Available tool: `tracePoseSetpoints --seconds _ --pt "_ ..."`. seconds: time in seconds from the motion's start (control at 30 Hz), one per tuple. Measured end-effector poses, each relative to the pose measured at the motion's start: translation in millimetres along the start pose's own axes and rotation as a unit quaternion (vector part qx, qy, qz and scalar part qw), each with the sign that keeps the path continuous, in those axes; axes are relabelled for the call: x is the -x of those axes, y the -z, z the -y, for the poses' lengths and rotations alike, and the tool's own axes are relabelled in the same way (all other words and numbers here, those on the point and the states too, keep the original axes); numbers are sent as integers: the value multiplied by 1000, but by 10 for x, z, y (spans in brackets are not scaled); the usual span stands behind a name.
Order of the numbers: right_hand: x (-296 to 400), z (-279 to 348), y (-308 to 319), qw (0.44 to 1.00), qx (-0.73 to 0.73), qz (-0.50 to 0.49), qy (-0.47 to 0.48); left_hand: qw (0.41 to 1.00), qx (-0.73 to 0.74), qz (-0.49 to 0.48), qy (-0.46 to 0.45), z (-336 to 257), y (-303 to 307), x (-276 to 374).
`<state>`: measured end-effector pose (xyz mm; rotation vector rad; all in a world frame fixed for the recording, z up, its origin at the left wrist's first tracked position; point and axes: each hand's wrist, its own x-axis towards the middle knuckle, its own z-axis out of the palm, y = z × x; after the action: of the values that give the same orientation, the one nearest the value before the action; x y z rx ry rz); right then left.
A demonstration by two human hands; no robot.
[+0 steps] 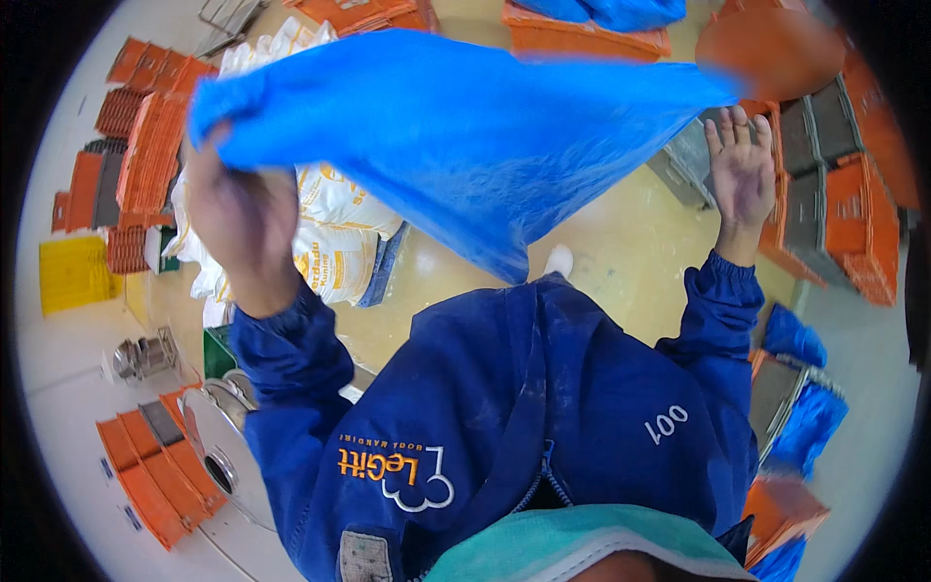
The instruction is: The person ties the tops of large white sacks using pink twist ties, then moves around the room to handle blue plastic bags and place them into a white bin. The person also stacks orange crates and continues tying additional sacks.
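A blue plastic sheet (451,131) is spread in the air before me, its lower corner hanging near the front of my jacket. My left hand (247,211) is raised and blurred, gripping the sheet's left end; the plastic covers most of its fingers. On the other side, my right hand (742,167) is raised with its palm towards me and fingers apart. The sheet's right end lies close to those fingertips; whether they touch is unclear.
White printed sacks (334,262) are stacked on a blue pallet (382,265) beyond my left hand. Orange crates (149,153) stand at left, with orange and grey crates (858,225) at right. A round metal vessel (218,436) is beside my left elbow. Blue plastic (807,422) lies near my right elbow.
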<state>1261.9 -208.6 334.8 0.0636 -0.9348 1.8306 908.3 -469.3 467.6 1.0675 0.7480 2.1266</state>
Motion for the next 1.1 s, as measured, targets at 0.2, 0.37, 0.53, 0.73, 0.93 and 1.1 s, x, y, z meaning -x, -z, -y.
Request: tracePoseSetpoints --seconds 0.2,0.37,0.53,0.73,0.93,1.1 --pt "158 -1561 637 828 414 218 -310 963 -131 232 -46 -108 -961 -1470" --pt "-506 -2153 216 750 447 389 -293 929 -251 265 -61 49 -1394 -1754" --pt "-824 -1476 -378 739 499 406 -200 928 -292 228 -45 -164 -1027 -1356" --pt "-801 -1218 -1135 749 584 312 -27 950 -284 131 11 -413 -228 -147" --pt "-1287 -2179 -971 833 545 44 -87 956 -275 71 67 -281 159 551" --pt "-1184 -2674 -1388 781 584 215 -54 953 -273 33 125 9 251 1081"
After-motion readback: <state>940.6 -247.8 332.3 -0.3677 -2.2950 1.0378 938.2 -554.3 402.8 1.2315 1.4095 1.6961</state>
